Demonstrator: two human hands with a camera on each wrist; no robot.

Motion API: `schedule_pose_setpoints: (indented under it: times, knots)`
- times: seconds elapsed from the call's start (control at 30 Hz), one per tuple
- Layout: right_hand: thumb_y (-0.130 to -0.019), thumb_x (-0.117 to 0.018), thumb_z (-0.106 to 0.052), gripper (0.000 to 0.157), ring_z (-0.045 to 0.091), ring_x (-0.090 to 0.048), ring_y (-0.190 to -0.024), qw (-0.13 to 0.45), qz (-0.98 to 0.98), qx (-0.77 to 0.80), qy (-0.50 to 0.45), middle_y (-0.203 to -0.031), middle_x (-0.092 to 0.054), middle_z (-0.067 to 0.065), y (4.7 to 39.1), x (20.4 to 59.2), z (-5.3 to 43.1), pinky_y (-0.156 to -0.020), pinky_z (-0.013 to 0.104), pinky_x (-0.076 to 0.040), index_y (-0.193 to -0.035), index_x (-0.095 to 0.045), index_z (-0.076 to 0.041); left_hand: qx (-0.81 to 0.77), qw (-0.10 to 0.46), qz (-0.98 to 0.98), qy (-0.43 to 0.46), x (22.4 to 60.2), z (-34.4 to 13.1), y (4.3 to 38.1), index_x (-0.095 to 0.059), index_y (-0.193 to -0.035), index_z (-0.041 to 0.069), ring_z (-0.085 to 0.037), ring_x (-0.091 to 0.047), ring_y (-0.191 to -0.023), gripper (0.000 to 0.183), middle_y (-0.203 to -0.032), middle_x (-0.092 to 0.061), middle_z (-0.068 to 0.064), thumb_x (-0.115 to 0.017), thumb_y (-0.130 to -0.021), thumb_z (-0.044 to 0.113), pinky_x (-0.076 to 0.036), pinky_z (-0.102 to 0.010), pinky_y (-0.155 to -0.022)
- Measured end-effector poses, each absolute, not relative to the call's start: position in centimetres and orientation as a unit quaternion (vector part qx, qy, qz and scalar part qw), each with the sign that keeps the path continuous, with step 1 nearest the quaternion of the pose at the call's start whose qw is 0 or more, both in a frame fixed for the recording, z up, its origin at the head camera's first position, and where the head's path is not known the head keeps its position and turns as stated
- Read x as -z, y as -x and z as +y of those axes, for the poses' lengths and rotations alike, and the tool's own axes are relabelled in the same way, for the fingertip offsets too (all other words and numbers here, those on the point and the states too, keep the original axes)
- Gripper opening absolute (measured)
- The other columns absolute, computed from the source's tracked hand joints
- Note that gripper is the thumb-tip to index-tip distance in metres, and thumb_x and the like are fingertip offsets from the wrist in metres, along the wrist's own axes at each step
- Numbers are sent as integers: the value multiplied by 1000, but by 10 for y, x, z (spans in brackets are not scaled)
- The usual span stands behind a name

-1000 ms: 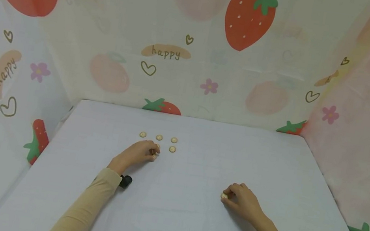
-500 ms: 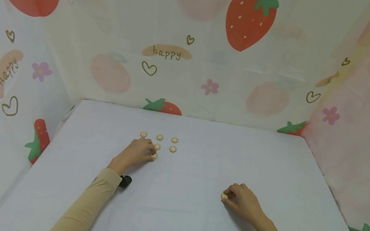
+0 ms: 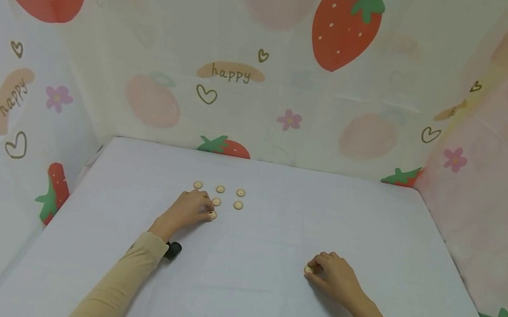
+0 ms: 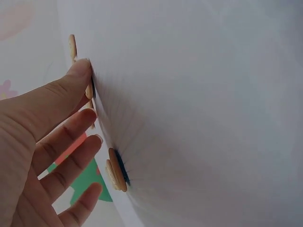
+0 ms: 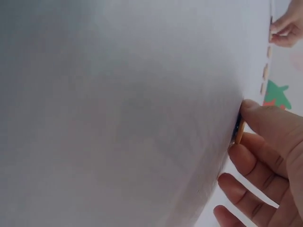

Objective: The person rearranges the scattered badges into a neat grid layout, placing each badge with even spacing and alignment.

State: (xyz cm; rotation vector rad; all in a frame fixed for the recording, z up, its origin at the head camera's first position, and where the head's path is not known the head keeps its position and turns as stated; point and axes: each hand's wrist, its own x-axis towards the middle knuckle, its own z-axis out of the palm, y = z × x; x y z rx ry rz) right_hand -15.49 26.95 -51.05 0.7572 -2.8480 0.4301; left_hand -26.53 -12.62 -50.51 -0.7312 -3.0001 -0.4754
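Note:
My left hand (image 3: 187, 208) is over the left-middle of the table, with thumb and fingertip at the edges of a small round wooden disc (image 3: 212, 215). In the left wrist view that disc (image 4: 89, 91) lies flat by the thumb, partly covered. My right hand (image 3: 334, 275) pinches another wooden disc (image 3: 309, 270) on the table at right, mostly hidden by the fingers; its dark underside (image 5: 236, 128) shows in the right wrist view. Beyond the left fingers, a disc (image 3: 216, 202) and its neighbour (image 3: 238, 205) lie in a row, with a back row behind, including a disc (image 3: 220, 189).
A white cloth covers the table (image 3: 252, 301). Strawberry-printed curtains (image 3: 260, 115) stand behind and at both sides. A disc (image 4: 117, 170) lies below the left fingers in the left wrist view. Black wrist cameras (image 3: 173, 250) hang by both cuffs.
The left fingers have drawn slightly left, showing more of the disc by the thumb and the one behind it. My right hand stays in place; the head view has shifted slightly.

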Motion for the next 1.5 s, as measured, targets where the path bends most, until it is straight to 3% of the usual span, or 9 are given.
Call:
schedule_pose_setpoints:
  times: [0.3,0.8,1.5]
  knots:
    - [-78,-72,-29,14,4,-53,-72,89,-949,-123,-277,-77,-59,-13,158,510,271,-64,25,-43,-85,-66,-18,151,11,-968,201,503,-121,260,-72,-96,16,-22,-59,-95,23,-99,-64,-1,-72,-79,31,-42,-51,-87]
    - [-79,-72,-25,12,6,-52,-67,106,-940,-108,-306,-74,-59,-9,175,496,256,-60,24,-41,-87,-68,-16,133,4,-972,193,501,-119,258,-71,-99,14,-25,-58,-95,25,-97,-62,-2,-70,-80,30,-44,-51,-85]
    - [-82,-70,-25,13,8,-55,-71,99,-928,-134,-334,-80,-61,-7,212,491,208,-61,25,-43,-91,-69,-16,123,9,-977,175,501,-115,257,-71,-98,13,-26,-58,-91,24,-95,-62,-4,-71,-80,28,-45,-48,-80]
